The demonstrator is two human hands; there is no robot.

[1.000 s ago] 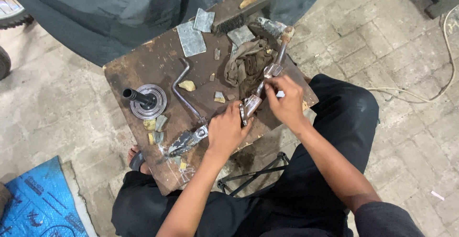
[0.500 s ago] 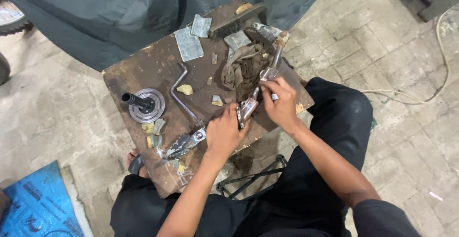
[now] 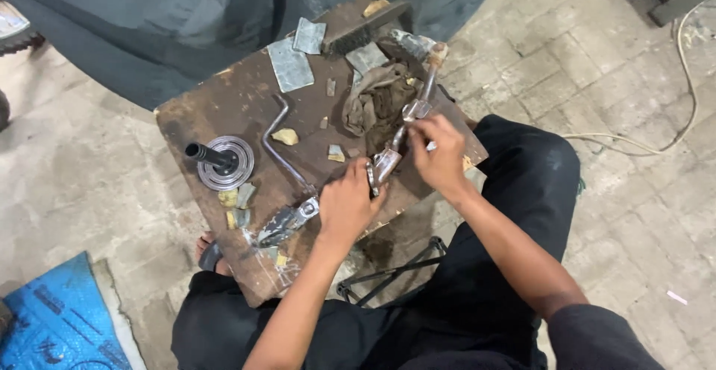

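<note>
Two hands work over a worn wooden bench [image 3: 224,109] seen from the head camera. At far left, a blue sheet [image 3: 52,318] lies on the stone floor. On the bench's left part stands a round metal disc with a black spindle [image 3: 222,162]; just right of it lies a bent metal crank rod [image 3: 277,140]. Grey abrasive sheets [image 3: 289,64] lie at the bench's far edge. The left hand [image 3: 345,207] is closed on the lower end of a long metal tool [image 3: 403,127] at the bench's near edge. The right hand [image 3: 440,150] grips the same tool farther up its shaft. A dirty rag [image 3: 373,105] lies beneath the tool, beside a wire brush [image 3: 369,33].
</note>
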